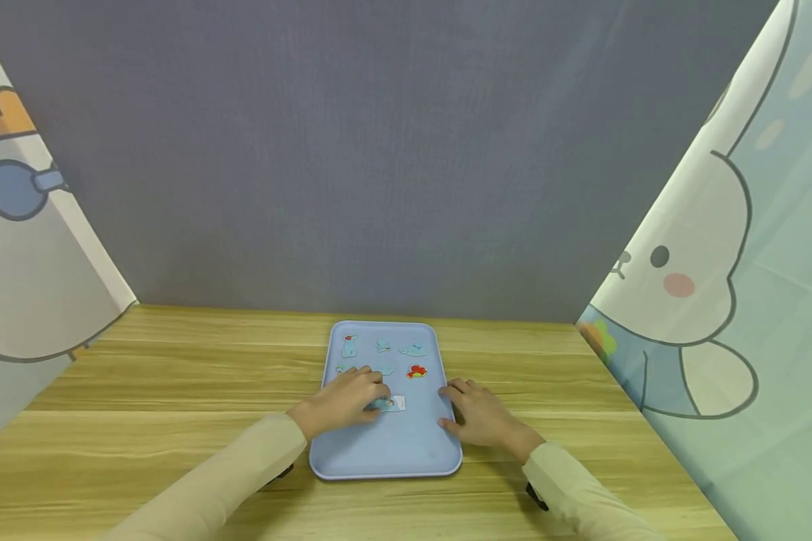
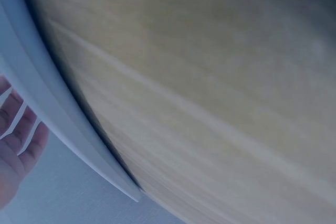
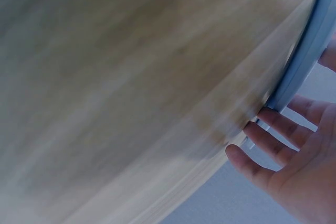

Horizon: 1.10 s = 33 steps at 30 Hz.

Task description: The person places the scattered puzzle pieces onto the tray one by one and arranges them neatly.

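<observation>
A pale blue tray (image 1: 419, 458) lies on the table with several small flat cut-outs on it. My left hand (image 1: 345, 398) reaches over its left side, thumb and fingers on either side of a light blue cut-out (image 1: 394, 404) with a white end, pinching it near the tray's surface. At the tray's right rim rests my right hand (image 1: 480, 413), fingers spread and loosely bent; the right wrist view shows those fingers (image 3: 278, 129) beside the rim. In the left wrist view the left fingers (image 2: 23, 135) are partly hidden by the tray edge.
Further up the tray lie a red and yellow cut-out (image 1: 416, 372), a light blue vase-like one (image 1: 349, 347) and a blue one (image 1: 413, 350). The wooden table (image 1: 196, 376) surrounds the tray. A grey panel (image 1: 379, 165) stands behind, with cartoon-printed curtains (image 1: 785, 338) at both sides.
</observation>
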Motion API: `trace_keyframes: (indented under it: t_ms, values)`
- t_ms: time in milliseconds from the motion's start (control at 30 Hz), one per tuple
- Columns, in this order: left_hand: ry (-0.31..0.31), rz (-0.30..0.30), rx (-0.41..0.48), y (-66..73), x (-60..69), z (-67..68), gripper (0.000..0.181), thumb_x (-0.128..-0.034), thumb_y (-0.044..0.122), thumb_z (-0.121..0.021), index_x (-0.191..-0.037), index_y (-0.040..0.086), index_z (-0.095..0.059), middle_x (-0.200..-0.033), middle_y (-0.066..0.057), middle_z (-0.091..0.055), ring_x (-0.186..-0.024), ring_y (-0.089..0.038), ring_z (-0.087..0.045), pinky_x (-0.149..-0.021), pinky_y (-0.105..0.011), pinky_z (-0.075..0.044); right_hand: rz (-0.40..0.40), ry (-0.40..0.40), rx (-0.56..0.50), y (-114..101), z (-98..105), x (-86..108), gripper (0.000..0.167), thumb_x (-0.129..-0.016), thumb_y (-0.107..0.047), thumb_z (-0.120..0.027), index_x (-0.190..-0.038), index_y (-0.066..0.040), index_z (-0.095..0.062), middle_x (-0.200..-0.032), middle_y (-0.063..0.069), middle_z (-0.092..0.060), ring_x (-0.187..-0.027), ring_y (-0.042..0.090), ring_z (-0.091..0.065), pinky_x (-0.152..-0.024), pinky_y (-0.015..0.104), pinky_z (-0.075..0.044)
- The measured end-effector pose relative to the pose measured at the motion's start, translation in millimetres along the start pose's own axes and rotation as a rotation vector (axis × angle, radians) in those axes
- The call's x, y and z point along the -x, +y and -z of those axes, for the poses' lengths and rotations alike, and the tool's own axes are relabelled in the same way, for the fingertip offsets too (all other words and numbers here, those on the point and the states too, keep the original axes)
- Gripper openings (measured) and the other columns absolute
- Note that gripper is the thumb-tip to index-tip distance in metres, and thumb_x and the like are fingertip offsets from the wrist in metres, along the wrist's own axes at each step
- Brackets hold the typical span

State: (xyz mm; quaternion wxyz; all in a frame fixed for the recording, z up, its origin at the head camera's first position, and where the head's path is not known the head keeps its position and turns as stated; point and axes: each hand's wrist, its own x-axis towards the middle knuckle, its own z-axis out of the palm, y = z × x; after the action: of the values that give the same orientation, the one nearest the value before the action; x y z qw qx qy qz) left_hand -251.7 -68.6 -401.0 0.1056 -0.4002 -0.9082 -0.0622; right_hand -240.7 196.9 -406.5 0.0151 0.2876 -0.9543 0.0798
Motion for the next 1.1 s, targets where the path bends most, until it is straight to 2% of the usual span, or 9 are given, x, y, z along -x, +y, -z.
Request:
trace_keyframes:
  t_ms: [367, 733, 1100]
  values:
    - [-0.023, 0.029, 0.039, -1.9, 0.7, -2.3, 0.021, -0.0769, 0.02, -0.071, -0.098, 0.018, -0.068, -0.094, 0.005, -0.062, -0.081, -0.01, -0.051, -0.073, -0.027, -0.047, 0.006, 0.019, 0.005, -0.3, 0.8, 0.5, 0.051, -0.084, -0.037, -0.061, -0.124, -0.006, -0.053, -0.128, 0.013, -0.05, -0.118, 0.038, -0.048, -0.093, 0.058, -0.041]
    - [-0.012, 0.018, 0.062, -3.5, 4.2, -1.1, 0.023, -0.0765, 0.02, -0.07, -0.099, 0.016, -0.067, -0.09, 0.006, -0.06, -0.077, -0.008, -0.047, -0.068, -0.023, -0.044, -0.003, -0.007, 0.01, 0.3, 0.6, -0.9, 0.051, -0.085, -0.039, -0.059, -0.125, -0.008, -0.052, -0.129, 0.012, -0.05, -0.118, 0.035, -0.048, -0.094, 0.056, -0.04]
    - [0.021, -0.005, 0.027, -1.4, 10.2, 3.3, 0.024, -0.0758, 0.022, -0.07, -0.098, 0.015, -0.067, -0.092, 0.005, -0.061, -0.081, -0.013, -0.052, -0.072, -0.029, -0.048, -0.004, -0.012, 0.023, 0.7, 2.4, -2.3, 0.051, -0.084, -0.041, -0.06, -0.123, -0.008, -0.054, -0.127, 0.011, -0.051, -0.116, 0.032, -0.049, -0.092, 0.054, -0.042]
